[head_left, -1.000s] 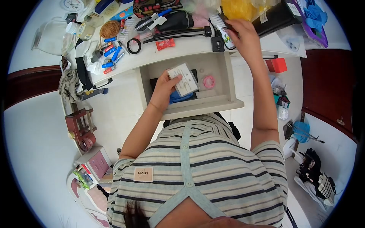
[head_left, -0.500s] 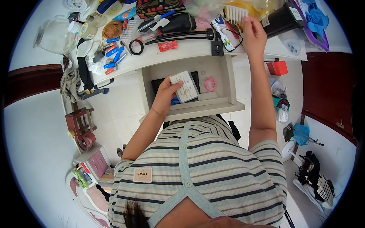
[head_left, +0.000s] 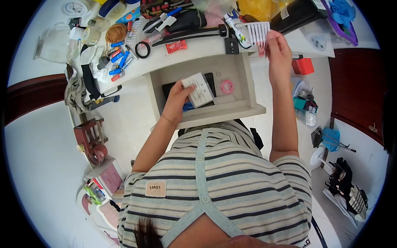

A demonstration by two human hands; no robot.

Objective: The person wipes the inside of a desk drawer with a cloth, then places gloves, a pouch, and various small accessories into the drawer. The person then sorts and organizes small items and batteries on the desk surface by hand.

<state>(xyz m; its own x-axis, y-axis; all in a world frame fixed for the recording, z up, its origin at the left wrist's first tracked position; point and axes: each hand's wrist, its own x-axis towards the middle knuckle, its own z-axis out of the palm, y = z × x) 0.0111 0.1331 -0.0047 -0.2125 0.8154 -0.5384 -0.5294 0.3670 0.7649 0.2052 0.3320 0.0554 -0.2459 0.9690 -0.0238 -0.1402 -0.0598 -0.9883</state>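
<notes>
My left hand [head_left: 175, 102] is closed on a white printed card [head_left: 202, 93] in what looks like a clear sleeve, thumb on top, held over the open drawer [head_left: 223, 117]. Under the card are a dark flat item [head_left: 210, 79] and something blue [head_left: 188, 106]. A pink ring-shaped item [head_left: 227, 87] lies to the card's right in the drawer. At the desk's front edge, my right hand [head_left: 279, 53] pinches a white comb-like piece [head_left: 259, 32] with several long prongs and pinkish tips. What exactly this piece is, I cannot make out.
Crowding the desk [head_left: 165, 61] are several batteries [head_left: 123, 60], a black tape ring [head_left: 142, 49], a red packet [head_left: 176, 46], black straps [head_left: 190, 35], a white tube [head_left: 237, 31] and a black box [head_left: 297, 16]. A red box [head_left: 303, 66] sits right of the drawer.
My right hand has drawn the white comb-like piece down and toward me, away from the yellow bag at the back. My left hand still holds the card over the drawer.
</notes>
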